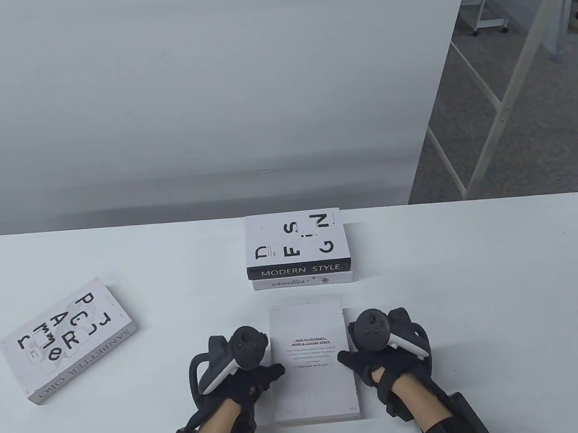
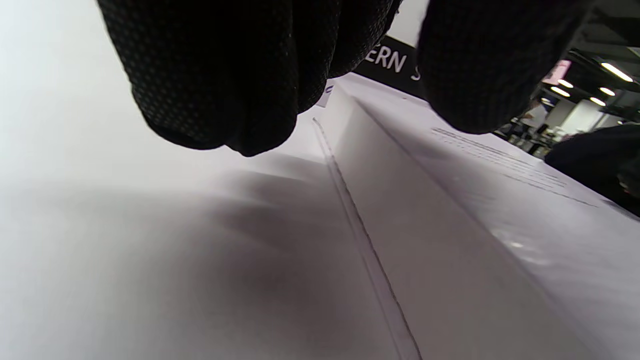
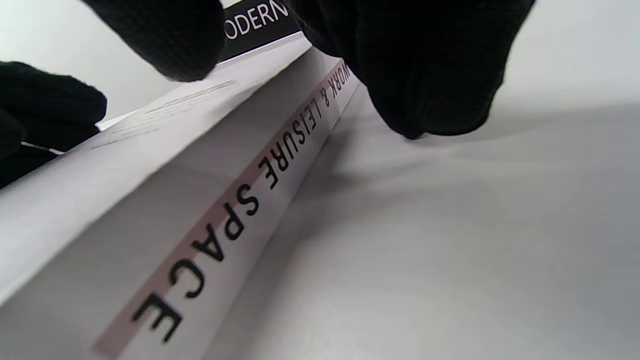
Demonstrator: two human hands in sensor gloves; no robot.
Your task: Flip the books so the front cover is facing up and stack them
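A white book (image 1: 314, 377) lies flat near the table's front edge, a cover with small text lines facing up. Its spine (image 3: 240, 200) reads "WORK & LEISURE SPACE". My left hand (image 1: 253, 373) is at its left long edge, thumb (image 2: 475, 75) over the cover and fingers (image 2: 225, 90) down beside the page edge (image 2: 425, 260). My right hand (image 1: 364, 357) is at the spine side, thumb (image 3: 165, 40) on the cover and fingers (image 3: 425, 75) against the spine. Behind it is a stack: a "MODERN STYLE" book (image 1: 297, 244) on a "camellia" book (image 1: 303, 281).
Another white book (image 1: 69, 342) with large black letters lies askew at the table's left. The white table (image 1: 482, 310) ends against a white wall at the back. Metal frames and grey floor show past the table's right side.
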